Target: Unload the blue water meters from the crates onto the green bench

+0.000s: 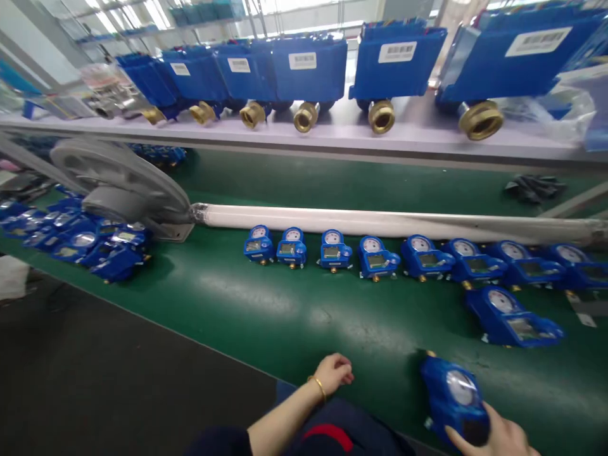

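My right hand (506, 437) grips the lower end of a blue water meter (444, 386) at the front edge of the green bench. This meter has a round dial and a dark display, and a brass fitting shows at its far end. Nearer the middle, my left hand (334, 373) rests at the bench edge with its fingers loosely curled; nothing shows in it. Another blue meter (515, 320) lies just beyond the held one. Behind it, a row of similar meters (335, 253) stands along a white pipe, dials up.
The white pipe (332, 221) crosses the green bench (228, 304) to a grey wheel-like casting (123, 183). A heap of blue meters (80, 244) lies at left. Above, a shelf (266, 136) bears large blue units (311, 79) with brass fittings. A dark cloth (534, 188) lies beneath it.
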The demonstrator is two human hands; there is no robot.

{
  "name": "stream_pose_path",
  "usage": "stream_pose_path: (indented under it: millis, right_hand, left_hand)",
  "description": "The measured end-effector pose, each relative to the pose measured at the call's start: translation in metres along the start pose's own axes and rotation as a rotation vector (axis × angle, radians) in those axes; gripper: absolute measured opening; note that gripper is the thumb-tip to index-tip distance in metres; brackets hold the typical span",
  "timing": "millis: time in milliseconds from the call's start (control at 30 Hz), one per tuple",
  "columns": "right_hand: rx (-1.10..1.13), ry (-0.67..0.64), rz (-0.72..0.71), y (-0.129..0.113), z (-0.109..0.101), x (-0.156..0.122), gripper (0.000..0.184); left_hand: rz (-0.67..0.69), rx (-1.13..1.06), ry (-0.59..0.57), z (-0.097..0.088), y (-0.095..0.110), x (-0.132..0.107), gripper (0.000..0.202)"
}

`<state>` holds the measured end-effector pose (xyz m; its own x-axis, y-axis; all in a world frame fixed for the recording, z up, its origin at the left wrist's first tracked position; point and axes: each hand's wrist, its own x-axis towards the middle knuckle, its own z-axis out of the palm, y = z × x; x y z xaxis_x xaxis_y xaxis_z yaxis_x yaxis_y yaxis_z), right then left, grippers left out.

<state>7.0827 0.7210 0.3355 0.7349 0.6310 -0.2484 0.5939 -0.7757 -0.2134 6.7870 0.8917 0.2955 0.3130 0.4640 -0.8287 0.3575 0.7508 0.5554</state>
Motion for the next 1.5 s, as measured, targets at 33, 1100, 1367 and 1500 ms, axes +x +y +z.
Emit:
stream_pose_path:
  millis: [33,1100,1367,1500]
  right_hand:
    - [0.016,-0.019,-0.068,-0.036,0.012,-0.015,0.083]
    - [1.208,-0.532,0.520,-0.423,0.103,-0.048,0.059]
    - [1.173,-0.555,0.532,-0.424,0.100,-0.046,0.054]
    - [1.233,-0.637,0.504,-0.423,0.096,-0.047,0.057]
  left_hand:
    - [0.014,0.012,-0.052,-0.004,0.005,0.003,0.025]
    - [0.049,-0.484,-0.003,-0.222,0.103,0.018,0.076]
    - [0.048,-0.463,-0.033,-0.225,0.106,0.015,0.070]
    - [0.016,-0.389,-0.064,-0.231,0.110,0.017,0.066]
